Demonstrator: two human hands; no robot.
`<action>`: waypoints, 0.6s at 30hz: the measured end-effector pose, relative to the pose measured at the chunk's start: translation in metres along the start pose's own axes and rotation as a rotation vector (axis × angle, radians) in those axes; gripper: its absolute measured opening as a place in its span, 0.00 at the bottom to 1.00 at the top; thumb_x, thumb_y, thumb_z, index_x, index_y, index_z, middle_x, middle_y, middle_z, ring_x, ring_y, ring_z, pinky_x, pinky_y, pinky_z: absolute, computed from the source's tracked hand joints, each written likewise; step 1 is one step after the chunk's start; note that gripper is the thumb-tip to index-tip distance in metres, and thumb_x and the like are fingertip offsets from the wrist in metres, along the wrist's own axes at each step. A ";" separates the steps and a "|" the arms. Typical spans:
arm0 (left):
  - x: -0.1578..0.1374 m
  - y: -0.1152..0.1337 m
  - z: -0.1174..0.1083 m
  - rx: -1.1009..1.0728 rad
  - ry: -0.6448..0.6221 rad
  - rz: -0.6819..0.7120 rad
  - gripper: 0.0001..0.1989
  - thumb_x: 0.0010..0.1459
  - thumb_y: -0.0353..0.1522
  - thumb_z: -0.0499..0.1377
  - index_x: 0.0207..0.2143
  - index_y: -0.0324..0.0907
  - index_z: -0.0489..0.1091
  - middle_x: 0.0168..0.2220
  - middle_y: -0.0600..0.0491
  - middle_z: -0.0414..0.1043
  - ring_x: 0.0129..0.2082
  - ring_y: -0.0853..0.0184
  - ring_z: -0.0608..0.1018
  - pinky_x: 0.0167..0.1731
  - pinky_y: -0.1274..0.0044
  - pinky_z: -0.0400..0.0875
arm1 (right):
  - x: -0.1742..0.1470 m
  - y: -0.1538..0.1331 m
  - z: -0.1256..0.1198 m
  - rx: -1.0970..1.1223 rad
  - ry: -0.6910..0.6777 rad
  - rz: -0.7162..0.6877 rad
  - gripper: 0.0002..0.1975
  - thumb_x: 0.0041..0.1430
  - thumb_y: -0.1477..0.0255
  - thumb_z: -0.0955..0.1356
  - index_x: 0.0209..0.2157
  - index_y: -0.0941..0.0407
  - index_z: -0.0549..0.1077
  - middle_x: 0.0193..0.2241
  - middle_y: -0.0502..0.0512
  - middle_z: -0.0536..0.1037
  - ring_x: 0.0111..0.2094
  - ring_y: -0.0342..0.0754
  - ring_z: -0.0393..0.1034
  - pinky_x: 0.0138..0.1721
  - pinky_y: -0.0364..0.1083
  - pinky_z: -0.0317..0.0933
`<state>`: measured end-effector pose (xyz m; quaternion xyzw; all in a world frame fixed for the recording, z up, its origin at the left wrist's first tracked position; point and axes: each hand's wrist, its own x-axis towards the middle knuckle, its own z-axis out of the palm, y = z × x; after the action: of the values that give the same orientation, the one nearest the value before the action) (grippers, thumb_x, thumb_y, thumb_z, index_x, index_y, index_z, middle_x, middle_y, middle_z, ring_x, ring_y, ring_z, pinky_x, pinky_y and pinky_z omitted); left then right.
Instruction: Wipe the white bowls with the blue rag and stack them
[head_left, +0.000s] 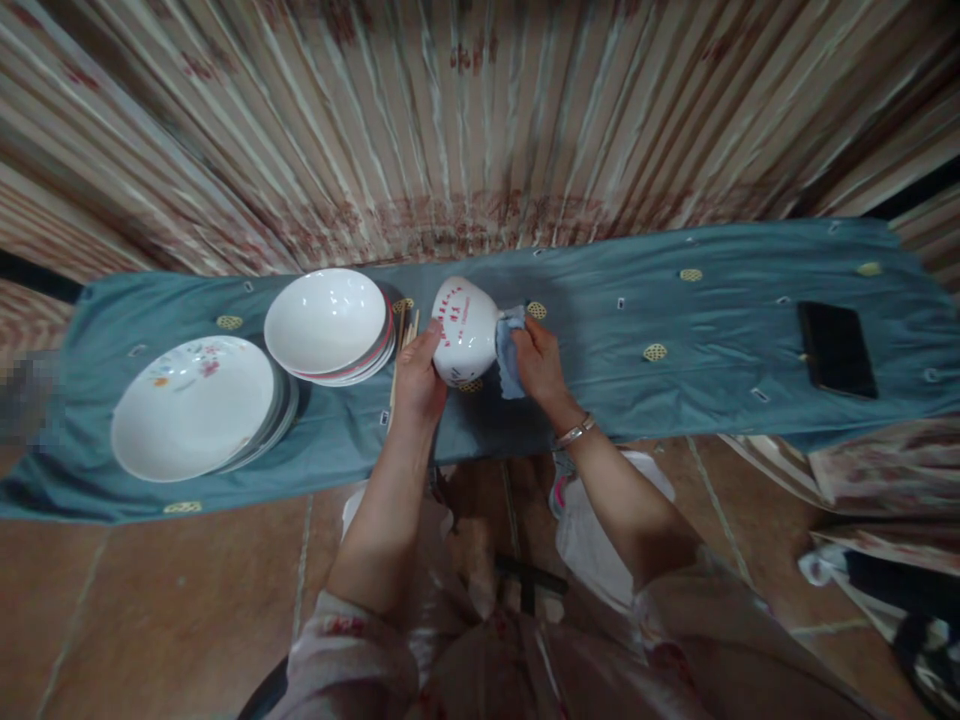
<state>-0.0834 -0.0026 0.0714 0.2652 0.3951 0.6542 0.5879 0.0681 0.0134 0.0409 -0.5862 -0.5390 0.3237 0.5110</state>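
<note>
A white bowl (469, 335) with red lettering is held tilted on its side above the cloth-covered table. My left hand (420, 373) grips it at the left, thumb over the rim side. In my right hand (540, 362) is a bunched light-blue cloth (511, 355), pressed to the bowl's right end. The fingers of my right hand are closed round the cloth. Just left of the bowl lie several wooden chopsticks (410, 330), partly hidden behind my left hand.
A stack of white bowls (326, 320) stands left of the chopsticks. Farther left is a stack of flowered white plates (199, 405). A black phone (836, 348) lies at the right on the teal tablecloth (600, 390). Pleated curtains (480, 120) hang behind the table.
</note>
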 end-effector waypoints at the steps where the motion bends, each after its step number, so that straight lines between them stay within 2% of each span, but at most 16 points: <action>1: 0.000 0.000 0.000 -0.001 -0.003 0.004 0.24 0.39 0.48 0.76 0.32 0.40 0.80 0.37 0.45 0.84 0.56 0.47 0.80 0.55 0.64 0.77 | -0.002 0.000 0.000 0.007 -0.006 0.019 0.11 0.62 0.71 0.62 0.25 0.51 0.61 0.22 0.45 0.63 0.28 0.46 0.59 0.36 0.47 0.57; 6: 0.002 -0.001 -0.001 -0.009 0.005 0.018 0.24 0.40 0.49 0.76 0.31 0.40 0.80 0.36 0.45 0.84 0.55 0.48 0.81 0.55 0.65 0.77 | -0.009 0.004 -0.001 0.022 -0.027 0.084 0.11 0.61 0.70 0.62 0.24 0.52 0.62 0.20 0.44 0.62 0.26 0.45 0.56 0.31 0.45 0.52; 11: 0.003 -0.001 0.000 -0.025 0.025 0.036 0.20 0.45 0.46 0.74 0.33 0.42 0.79 0.41 0.46 0.84 0.55 0.50 0.81 0.56 0.65 0.77 | -0.016 0.010 0.000 0.005 -0.064 0.076 0.12 0.62 0.67 0.62 0.24 0.51 0.62 0.20 0.45 0.63 0.24 0.45 0.57 0.29 0.45 0.54; 18: 0.003 -0.002 0.000 -0.028 0.065 0.030 0.19 0.50 0.45 0.72 0.37 0.42 0.79 0.42 0.46 0.84 0.56 0.51 0.80 0.57 0.65 0.76 | -0.032 0.003 -0.007 -0.168 -0.081 -0.096 0.12 0.63 0.66 0.61 0.25 0.50 0.61 0.22 0.48 0.69 0.27 0.47 0.63 0.33 0.45 0.61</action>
<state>-0.0830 0.0006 0.0696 0.2414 0.4007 0.6767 0.5686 0.0685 -0.0188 0.0344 -0.5868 -0.6120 0.2758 0.4528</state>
